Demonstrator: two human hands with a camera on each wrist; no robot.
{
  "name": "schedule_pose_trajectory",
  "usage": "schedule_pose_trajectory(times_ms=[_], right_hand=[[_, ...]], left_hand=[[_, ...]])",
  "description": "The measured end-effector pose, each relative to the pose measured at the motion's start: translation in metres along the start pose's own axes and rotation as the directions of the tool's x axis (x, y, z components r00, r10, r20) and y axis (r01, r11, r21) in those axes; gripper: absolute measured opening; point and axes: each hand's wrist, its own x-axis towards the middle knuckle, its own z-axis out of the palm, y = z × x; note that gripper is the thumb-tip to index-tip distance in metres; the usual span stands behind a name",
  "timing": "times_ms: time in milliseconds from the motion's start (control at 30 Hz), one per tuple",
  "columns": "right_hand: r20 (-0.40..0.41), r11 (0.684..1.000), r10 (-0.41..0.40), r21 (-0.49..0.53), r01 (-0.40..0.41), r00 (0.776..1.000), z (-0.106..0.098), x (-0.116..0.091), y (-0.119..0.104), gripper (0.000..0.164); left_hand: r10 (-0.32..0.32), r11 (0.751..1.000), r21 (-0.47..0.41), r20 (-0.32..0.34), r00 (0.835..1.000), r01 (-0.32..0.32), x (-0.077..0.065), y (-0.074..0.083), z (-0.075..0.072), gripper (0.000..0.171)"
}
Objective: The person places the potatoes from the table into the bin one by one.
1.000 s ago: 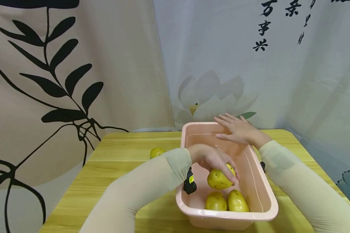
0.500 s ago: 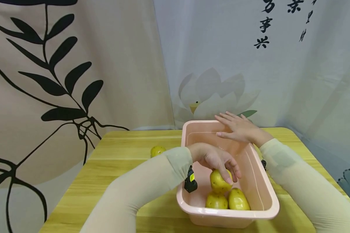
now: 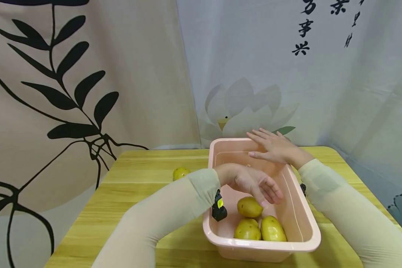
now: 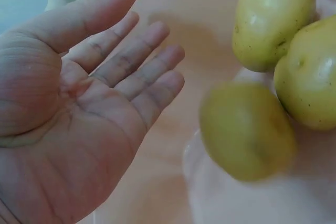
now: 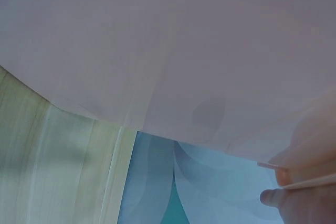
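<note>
Three yellow potatoes lie in a pink plastic basin point(image 3: 308, 246). The left hand point(image 3: 256, 184) hangs inside it with fingers spread, above a potato point(image 3: 249, 207). In the left wrist view that potato point(image 4: 247, 131) is blurred and apart from the open palm point(image 4: 68, 145). Two other potatoes, one on the left point(image 3: 248, 229) and one on the right point(image 3: 273, 228), sit at the basin's near end. The right hand point(image 3: 276, 148) rests flat with straight fingers over the far right corner of the rim. In the right wrist view the basin's outer wall point(image 5: 157, 51) fills most of the picture.
A further potato point(image 3: 181, 173) lies on the wooden table point(image 3: 137, 186) left of the basin, partly hidden by the left sleeve. Behind the table hangs a printed curtain point(image 3: 147, 74). A black wrist camera point(image 3: 218, 207) is strapped to the left wrist.
The left hand has let go of the potato, which now lies in the basin beside the other two. Its fingers have lifted and moved slightly right. The right hand stays on the rim.
</note>
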Motion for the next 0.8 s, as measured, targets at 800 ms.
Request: schedule_pose_trajectory(times_ms=[800], right_hand=[[0.003,1.0,0.006,0.005,-0.006,1.0,0.0,0.0008,-0.0004,0.082]], left_hand=[[0.179,0.981,-0.106,0.149,0.972,-0.165,-0.0035,0.0007,-0.0064,0.071]])
